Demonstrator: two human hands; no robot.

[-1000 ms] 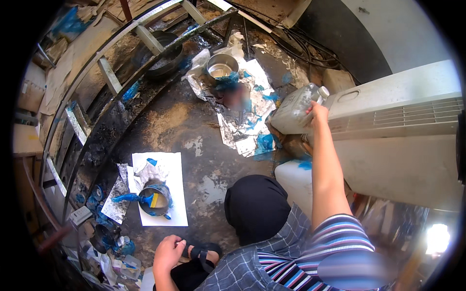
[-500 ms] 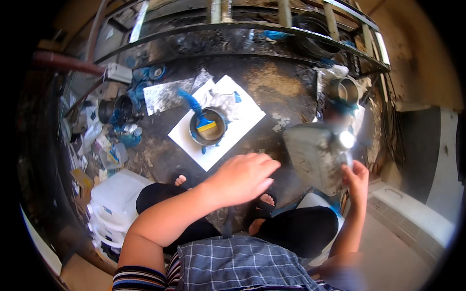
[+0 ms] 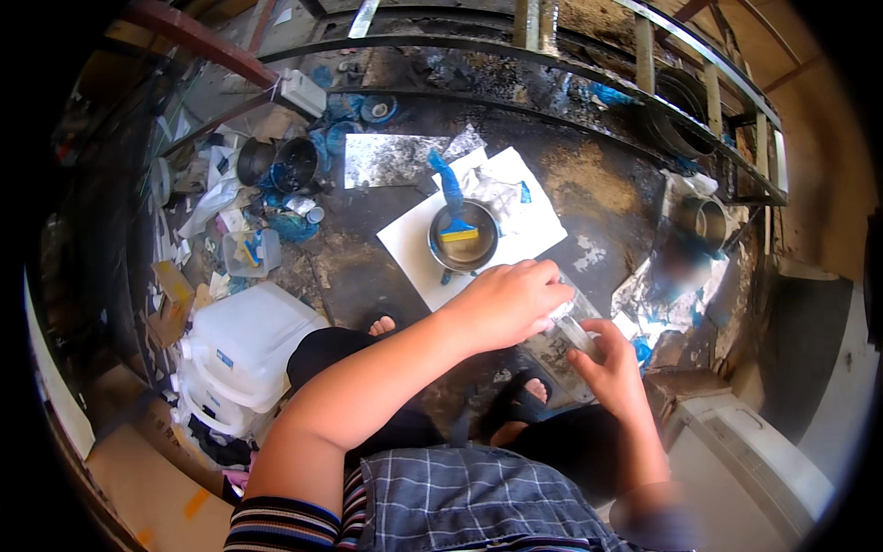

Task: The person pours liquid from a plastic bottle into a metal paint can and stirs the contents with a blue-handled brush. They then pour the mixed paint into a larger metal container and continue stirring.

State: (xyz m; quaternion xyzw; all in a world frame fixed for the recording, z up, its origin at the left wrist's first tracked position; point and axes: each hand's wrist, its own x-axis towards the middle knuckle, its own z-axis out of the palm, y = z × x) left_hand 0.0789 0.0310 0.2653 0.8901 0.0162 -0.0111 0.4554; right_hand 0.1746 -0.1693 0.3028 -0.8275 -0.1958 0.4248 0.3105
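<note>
A dirty translucent plastic jug [image 3: 555,370] is in front of me, above my feet. My right hand [image 3: 609,366] is closed round its pale handle, thumb toward me. My left hand [image 3: 517,299] reaches across to the jug's top, fingers curled over the white cap [image 3: 563,307], which they largely hide. Just beyond stands a round metal pot [image 3: 434,247] on white sheets [image 3: 414,230]. A blue-handled brush [image 3: 450,191] with yellow bristles leans in the pot, its handle against the far rim.
At left are a white plastic container [image 3: 253,336], a clear tub [image 3: 262,253] and dark pots [image 3: 294,166] among litter. A metal frame [image 3: 441,53] crosses the far side. At right stand another metal can [image 3: 710,221] on stained paper and a white box-like unit [image 3: 745,451].
My right hand has brought the jug left and inward, in front of me. My left hand has come to its cap. The view has shifted, so the pot appears further right.
</note>
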